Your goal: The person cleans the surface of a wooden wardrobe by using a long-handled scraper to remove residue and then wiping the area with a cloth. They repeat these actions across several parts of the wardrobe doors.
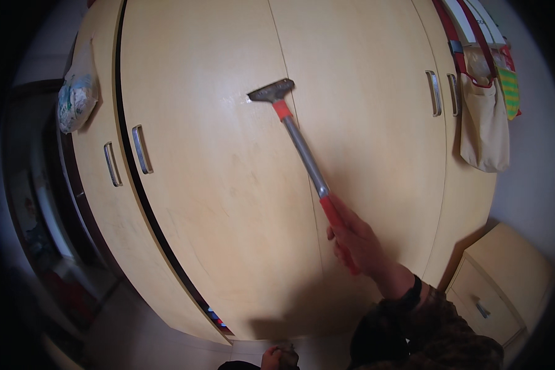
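My right hand (358, 236) is closed around the red grip of a long-handled scraper (305, 148), at the lower right of centre. The tool's metal shaft slants up and left to a dark, wide head, which lies at the face of a pale wooden wardrobe door (203, 185) close to the seam between two doors. A small whitish mark (233, 99) shows on the door just left of the head. My left hand (271, 358) is low at the bottom edge, with its fingers curled by a dark, blurred object (288, 357); whether it holds this cannot be told.
A cream cloth bag (484, 125) with red straps hangs at the wardrobe's right. On the left hangs a filled plastic bag (77, 99). Metal handles (142, 149) stick out from the doors. A small wooden cabinet (504, 277) stands lower right, and a dark doorway is at far left.
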The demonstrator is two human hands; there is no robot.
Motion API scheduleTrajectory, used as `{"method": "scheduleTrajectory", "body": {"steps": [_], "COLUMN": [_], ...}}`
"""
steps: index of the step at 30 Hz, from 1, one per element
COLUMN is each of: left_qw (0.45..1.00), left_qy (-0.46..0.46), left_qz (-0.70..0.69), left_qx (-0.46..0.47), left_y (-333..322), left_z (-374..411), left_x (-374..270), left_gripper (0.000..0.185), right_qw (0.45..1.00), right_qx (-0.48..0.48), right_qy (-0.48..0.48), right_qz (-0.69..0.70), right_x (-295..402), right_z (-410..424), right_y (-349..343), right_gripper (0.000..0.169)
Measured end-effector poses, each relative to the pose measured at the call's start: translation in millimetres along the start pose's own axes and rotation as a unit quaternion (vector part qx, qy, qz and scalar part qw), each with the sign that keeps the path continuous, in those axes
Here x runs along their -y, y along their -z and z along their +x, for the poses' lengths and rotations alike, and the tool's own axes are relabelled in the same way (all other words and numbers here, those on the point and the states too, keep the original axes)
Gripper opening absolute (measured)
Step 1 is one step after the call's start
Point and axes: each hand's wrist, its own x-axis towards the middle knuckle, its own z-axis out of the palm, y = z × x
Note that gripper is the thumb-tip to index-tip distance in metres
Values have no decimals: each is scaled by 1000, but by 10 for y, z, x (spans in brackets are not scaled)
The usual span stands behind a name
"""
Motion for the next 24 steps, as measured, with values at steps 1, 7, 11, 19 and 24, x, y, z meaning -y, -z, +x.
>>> {"method": "scheduleTrajectory", "body": {"steps": [1, 7, 11, 19, 24], "left_qw": [1000, 999, 997, 999, 999], "left_qy": [-10, -4, -22, -33, -28], "left_qz": [7, -19, 7, -7, 12], "left_qx": [0, 31, 74, 4, 28], "left_y": [-9, 107, 3, -186, -179], "left_z": [-2, 89, -48, -281, -294], "left_x": [9, 75, -64, -351, -402], "left_gripper": [17, 18, 17, 17, 19], "right_qw": [1000, 998, 999, 997, 997], "right_qx": [3, -7, -5, -29, -29], "right_qy": [7, -24, 5, -17, -48], "right_qz": [4, -52, -43, -66, -45], "right_x": [24, -72, 82, 119, 146], "right_z": [60, -28, 140, 68, -11], "right_y": [-1, -55, -75, -126, -140], "right_gripper": [52, 51, 51, 52, 52]}}
